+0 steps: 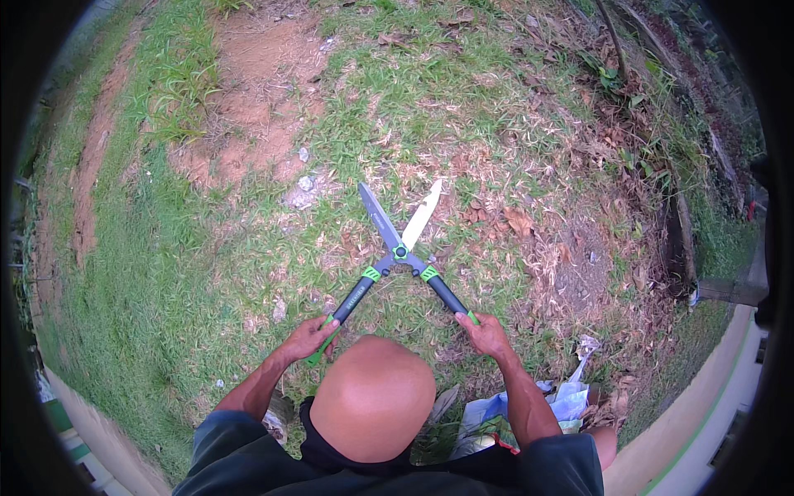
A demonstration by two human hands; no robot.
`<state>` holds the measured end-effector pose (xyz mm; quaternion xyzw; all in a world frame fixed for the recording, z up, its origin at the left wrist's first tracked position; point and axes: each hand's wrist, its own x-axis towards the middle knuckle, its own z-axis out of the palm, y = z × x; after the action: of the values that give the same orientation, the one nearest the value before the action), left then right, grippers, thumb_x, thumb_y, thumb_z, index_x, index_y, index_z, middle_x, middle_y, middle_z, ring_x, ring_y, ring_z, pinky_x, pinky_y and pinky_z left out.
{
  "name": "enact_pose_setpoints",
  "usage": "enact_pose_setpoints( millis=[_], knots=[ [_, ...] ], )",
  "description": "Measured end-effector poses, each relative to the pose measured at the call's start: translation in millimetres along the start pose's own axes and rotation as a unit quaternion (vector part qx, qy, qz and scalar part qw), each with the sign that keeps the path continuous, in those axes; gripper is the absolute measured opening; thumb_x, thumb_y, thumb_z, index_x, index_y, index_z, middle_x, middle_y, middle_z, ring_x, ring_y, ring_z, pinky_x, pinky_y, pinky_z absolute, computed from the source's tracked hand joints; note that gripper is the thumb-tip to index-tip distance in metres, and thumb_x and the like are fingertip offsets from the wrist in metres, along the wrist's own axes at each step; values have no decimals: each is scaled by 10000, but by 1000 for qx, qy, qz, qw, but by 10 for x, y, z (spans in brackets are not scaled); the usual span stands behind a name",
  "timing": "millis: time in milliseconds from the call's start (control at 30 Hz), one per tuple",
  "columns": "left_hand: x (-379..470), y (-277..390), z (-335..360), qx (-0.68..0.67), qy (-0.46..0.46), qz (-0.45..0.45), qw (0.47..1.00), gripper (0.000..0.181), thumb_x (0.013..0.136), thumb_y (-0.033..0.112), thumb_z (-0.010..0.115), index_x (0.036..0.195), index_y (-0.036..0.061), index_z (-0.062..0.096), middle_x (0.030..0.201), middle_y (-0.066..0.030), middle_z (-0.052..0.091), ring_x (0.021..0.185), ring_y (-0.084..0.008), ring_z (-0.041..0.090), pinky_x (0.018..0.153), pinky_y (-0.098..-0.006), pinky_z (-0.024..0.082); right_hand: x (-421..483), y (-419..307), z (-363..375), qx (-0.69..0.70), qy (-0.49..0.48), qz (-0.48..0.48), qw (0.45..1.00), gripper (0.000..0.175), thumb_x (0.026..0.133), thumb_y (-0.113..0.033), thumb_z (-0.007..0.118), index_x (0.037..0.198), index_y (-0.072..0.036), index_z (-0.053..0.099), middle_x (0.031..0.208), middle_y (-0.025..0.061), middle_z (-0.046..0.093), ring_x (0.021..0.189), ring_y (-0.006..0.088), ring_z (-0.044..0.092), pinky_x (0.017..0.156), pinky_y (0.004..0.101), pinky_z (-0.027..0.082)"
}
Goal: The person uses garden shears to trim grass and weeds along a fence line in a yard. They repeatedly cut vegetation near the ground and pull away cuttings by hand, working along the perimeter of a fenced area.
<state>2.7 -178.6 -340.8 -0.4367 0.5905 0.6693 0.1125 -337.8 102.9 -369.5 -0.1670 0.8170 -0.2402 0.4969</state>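
A pair of hedge shears [400,252] with black and green handles spans the middle of the view, blades pointing away from me. The dark left blade [379,216] and the bright right blade [422,217] stand wide apart over short grass [298,254] mixed with dry clippings. My left hand [312,338] is closed around the left handle. The right handle is held near its end by my right hand [487,333]. Between my forearms a bare knee [373,397] rises and covers part of the ground.
Pale stones [306,183] lie beside a bare soil patch [254,80]. A crumpled printed plastic sack [567,400] lies by my right forearm. Weathered timber [677,242] and dry leaves [520,221] are on the right. A building wall [695,397] curves along the lower right.
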Motion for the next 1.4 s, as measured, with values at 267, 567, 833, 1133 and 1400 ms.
enact_pose_setpoints(
  millis=[267, 567, 833, 1133, 1400],
  knots=[
    [430, 294, 548, -158, 40, 4, 987, 305, 1122, 410, 536, 1085, 107, 527, 670, -16, 544, 507, -141, 535, 470, -319, 449, 34, -1114, 1027, 281, 42, 94, 954, 527, 1024, -553, 652, 910, -41, 694, 577, 30, 530, 465, 152, 525, 449, 366, 436],
    [699, 13, 264, -225, 48, -5, 973, 291, 1129, 378, 527, 1154, 88, 531, 660, -36, 570, 484, -151, 546, 452, -324, 448, 162, -1057, 997, 194, 115, 42, 973, 504, 1006, -525, 692, 906, -33, 724, 598, 50, 549, 578, 137, 493, 580, 362, 445],
    [467, -112, -343, -42, 37, 26, 998, 285, 1117, 363, 569, 1155, 81, 571, 710, 11, 550, 553, -101, 518, 488, -288, 424, 95, -615, 91, 61, 18, 91, 994, 555, 1013, -568, 664, 830, -44, 661, 559, 12, 502, 503, 140, 480, 507, 358, 401],
    [518, 245, 99, -72, 96, 41, 992, 236, 1124, 322, 565, 1204, 100, 567, 751, 24, 536, 613, -82, 493, 522, -282, 406, 286, -971, 417, 166, 29, 65, 984, 547, 1030, -557, 643, 769, -78, 599, 529, 5, 500, 420, 135, 496, 429, 345, 416],
    [860, 727, 520, -283, 116, -6, 952, 257, 1129, 357, 541, 1173, 103, 553, 739, -1, 564, 512, -100, 481, 455, -280, 393, 472, -1695, 681, 259, 32, 72, 963, 531, 1029, -560, 640, 828, -70, 602, 541, 2, 495, 417, 141, 495, 415, 348, 430]
  ],
)
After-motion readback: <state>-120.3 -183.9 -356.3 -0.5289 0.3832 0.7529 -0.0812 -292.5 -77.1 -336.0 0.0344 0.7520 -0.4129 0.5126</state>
